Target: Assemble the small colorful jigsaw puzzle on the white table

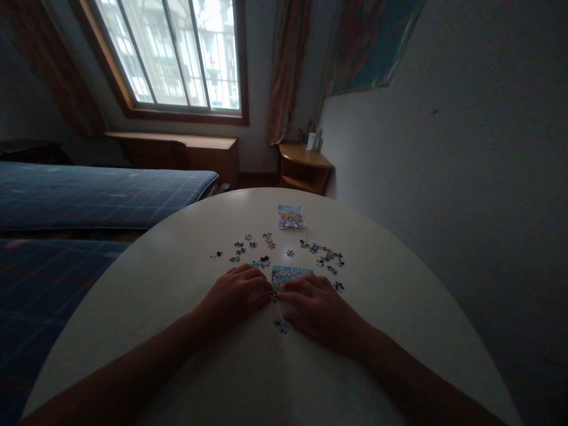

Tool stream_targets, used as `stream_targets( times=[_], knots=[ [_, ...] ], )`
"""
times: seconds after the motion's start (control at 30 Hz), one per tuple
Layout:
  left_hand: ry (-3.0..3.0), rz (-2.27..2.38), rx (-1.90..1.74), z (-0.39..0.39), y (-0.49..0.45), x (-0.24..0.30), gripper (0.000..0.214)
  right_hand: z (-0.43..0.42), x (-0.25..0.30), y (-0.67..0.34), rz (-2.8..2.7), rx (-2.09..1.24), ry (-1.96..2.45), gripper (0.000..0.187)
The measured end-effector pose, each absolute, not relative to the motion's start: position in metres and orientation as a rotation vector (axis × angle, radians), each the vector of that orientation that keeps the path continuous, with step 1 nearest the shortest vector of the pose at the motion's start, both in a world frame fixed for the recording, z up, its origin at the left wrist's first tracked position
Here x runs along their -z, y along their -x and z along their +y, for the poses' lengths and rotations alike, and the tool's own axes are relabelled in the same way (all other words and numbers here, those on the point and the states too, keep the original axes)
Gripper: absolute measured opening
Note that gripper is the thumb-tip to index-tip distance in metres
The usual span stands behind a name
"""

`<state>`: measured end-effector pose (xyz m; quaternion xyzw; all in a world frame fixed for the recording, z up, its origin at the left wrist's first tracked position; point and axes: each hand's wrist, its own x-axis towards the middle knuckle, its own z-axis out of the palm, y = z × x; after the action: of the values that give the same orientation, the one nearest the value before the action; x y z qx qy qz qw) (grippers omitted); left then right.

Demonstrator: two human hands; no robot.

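A partly joined jigsaw puzzle (288,273) with a blue, lettered top edge lies between my hands. My left hand (235,293) rests at its left side, fingers closed together, with thumb and fingertips at a small jigsaw piece (274,294) by the lower left corner. Across the puzzle's lower right part lies my right hand (319,307), its fingers stretched out and the thumb apart. Its index fingertip touches the same small piece. Below the hands lies a small clump of pieces (280,325). My fingers hide much of the puzzle's lower part.
Loose pieces are scattered on the white round table (186,355), left (240,251) and right (328,254) beyond the puzzle. A single piece (290,253) sits between them. Further back lies a printed picture packet (290,217). A bed (102,198) stands left and a wall (421,177) right.
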<state>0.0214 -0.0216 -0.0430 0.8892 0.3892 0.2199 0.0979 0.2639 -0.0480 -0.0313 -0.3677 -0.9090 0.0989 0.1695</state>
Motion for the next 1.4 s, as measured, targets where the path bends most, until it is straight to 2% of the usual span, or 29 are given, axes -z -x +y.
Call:
stream_targets(
  times=[0.63, 1.0, 1.4],
  knots=[
    [-2.529, 1.244, -0.566, -0.025, -0.028, 0.041, 0.008, -0.047, 0.029, -0.228, -2.236, -0.462, 1.428, 0.003],
    [-2.605, 1.203, -0.614, -0.023, -0.029, 0.045, 0.01, -0.047, 0.038, -0.226, -2.24, -0.331, 1.392, 0.006],
    [-3.027, 0.943, -0.589, -0.025, -0.025, 0.035, 0.009, -0.048, 0.036, -0.231, -2.379, -0.056, 1.26, 0.01]
  ],
)
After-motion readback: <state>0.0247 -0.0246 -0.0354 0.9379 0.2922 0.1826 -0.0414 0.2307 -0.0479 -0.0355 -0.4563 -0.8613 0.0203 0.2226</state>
